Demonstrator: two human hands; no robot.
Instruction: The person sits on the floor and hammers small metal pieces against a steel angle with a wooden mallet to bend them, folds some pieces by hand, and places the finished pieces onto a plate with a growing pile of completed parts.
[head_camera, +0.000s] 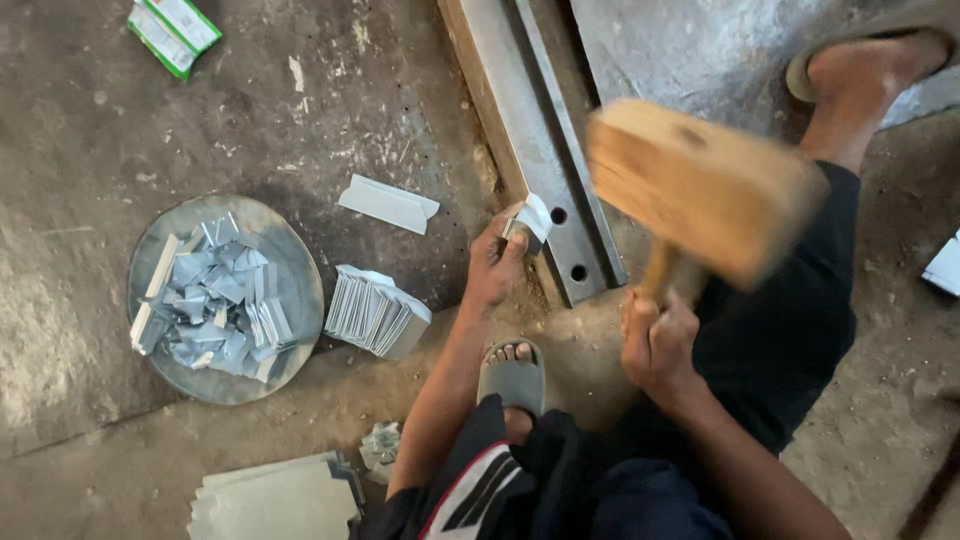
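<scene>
Nearest, a wooden mallet, blurred and blocky, is gripped by its handle in the right hand, fingers closed tight around it. Just left of the mallet, a small folded sheet-metal piece is pinched in the left hand against a long steel bar on the rough concrete floor. Well left of the mallet, a round metal pan is filled with shiny bent pieces.
</scene>
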